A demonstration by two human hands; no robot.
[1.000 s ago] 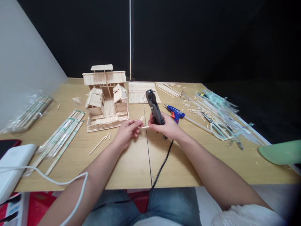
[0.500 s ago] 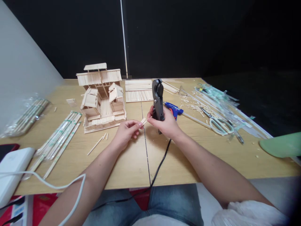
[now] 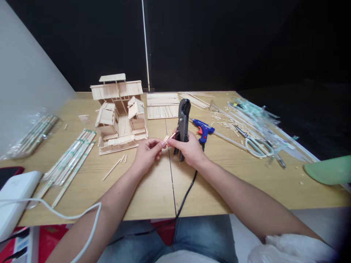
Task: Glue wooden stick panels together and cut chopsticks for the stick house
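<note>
Between thumb and fingers, my left hand (image 3: 148, 152) pinches short wooden sticks (image 3: 165, 138); how many is hard to make out. My right hand (image 3: 191, 148) is wrapped round a dark grey cutter tool (image 3: 183, 118), its jaw end pointing up. The right thumb and fingertips also meet at the sticks, beside the left fingertips. Behind and left of my hands stands a model house (image 3: 119, 117) built of wooden sticks. A few loose stick pieces (image 3: 113, 167) lie on the table left of my left hand.
A blue glue gun (image 3: 204, 129) lies right of the tool, its black cord (image 3: 186, 193) running to the front edge. Scissors (image 3: 255, 144), scraps and plastic wrappers lie farther right. Wrapped chopsticks (image 3: 71, 160) and a white power bank (image 3: 20, 201) are left. Stick panels (image 3: 162, 106) lie behind.
The cutter tool has tilted and dropped slightly in my right hand, with its handles now spread lower. My right fingertips have shifted left, closer to the left ones at the sticks.
</note>
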